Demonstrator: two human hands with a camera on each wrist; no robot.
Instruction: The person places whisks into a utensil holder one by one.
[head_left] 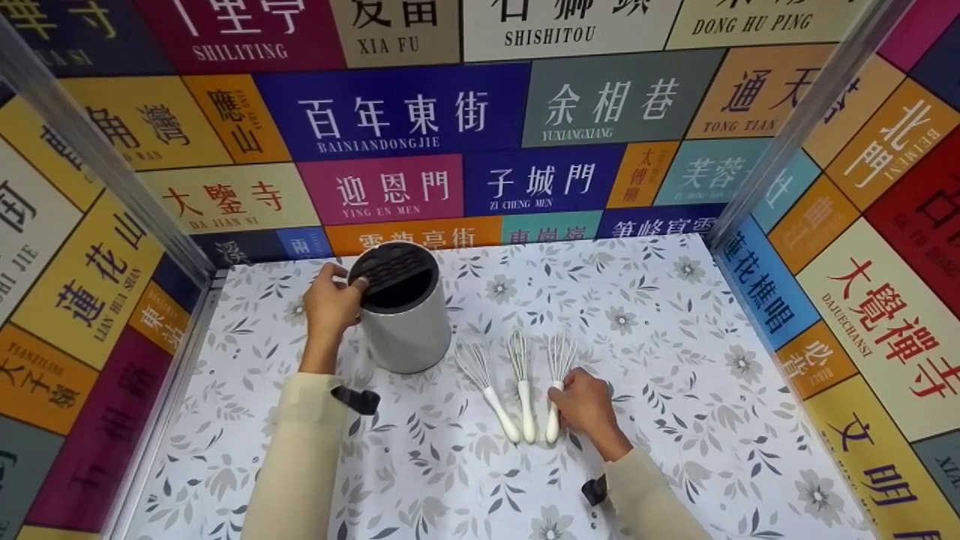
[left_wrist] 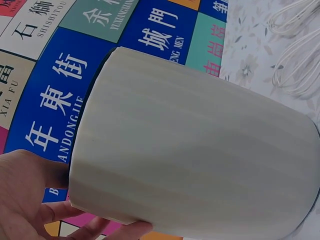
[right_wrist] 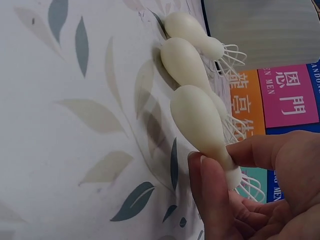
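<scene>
Left of centre in the head view, a pale grey container (head_left: 409, 337) is standing upright on the floral worktop (head_left: 660, 337), its black slatted top (head_left: 391, 268) facing the camera; at the upper left of that container, the left hand (head_left: 334, 296) is grasping the edge, its grip pinching with the thumb over the rim and fingers lying against the outer wall; right of the frame's lower middle, the right hand (head_left: 585, 401) is holding the right whisk (head_left: 553, 425), its grip pinching the white handle between thumb and fingers close to the wires; the middle whisk (head_left: 524, 394) and the left whisk (head_left: 492, 396) are lying just beside it, wires pointing up the frame; coloured sign panels (head_left: 412, 112) are filling the top of the view.
</scene>
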